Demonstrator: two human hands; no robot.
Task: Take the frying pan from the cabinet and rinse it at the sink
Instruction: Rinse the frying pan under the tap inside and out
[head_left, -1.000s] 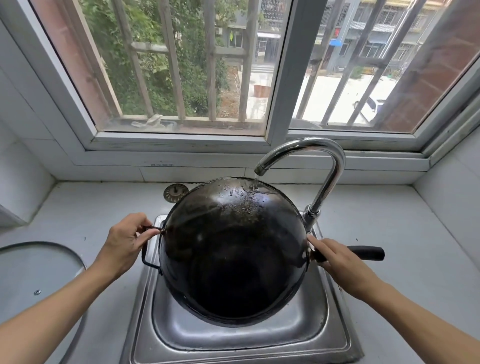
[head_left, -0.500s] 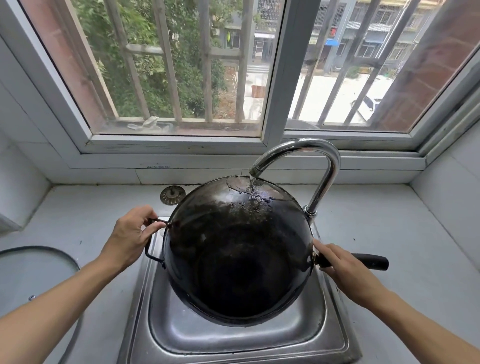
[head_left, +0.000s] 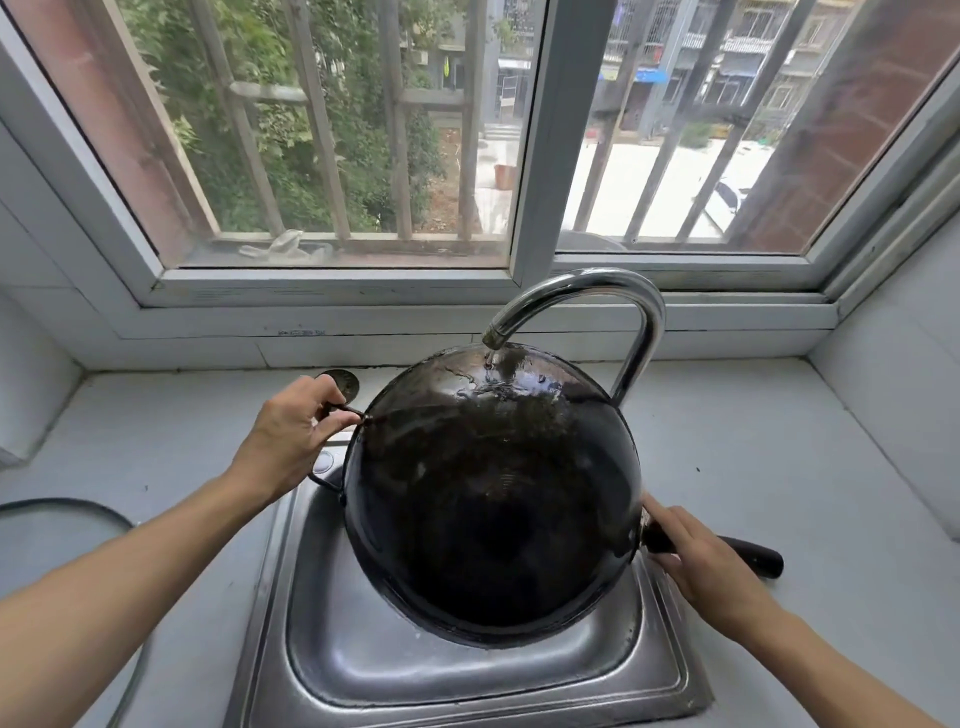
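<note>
**Pan tipped under the running tap**

While water runs from the tap, the pan hangs over the sink, its far rim just under the spout and its bowl tilted toward the person, so the stream strikes the upper wall and can sheet down the inside. The left hand has its fingers curled round the small loop handle, raised to set that tilt. The right hand wraps the long handle close to the rim, probably to take the weight and steer. A strainer lies on the counter behind the left hand. Rinsing looks under way, with the lower bowl seemingly still dry.
</note>
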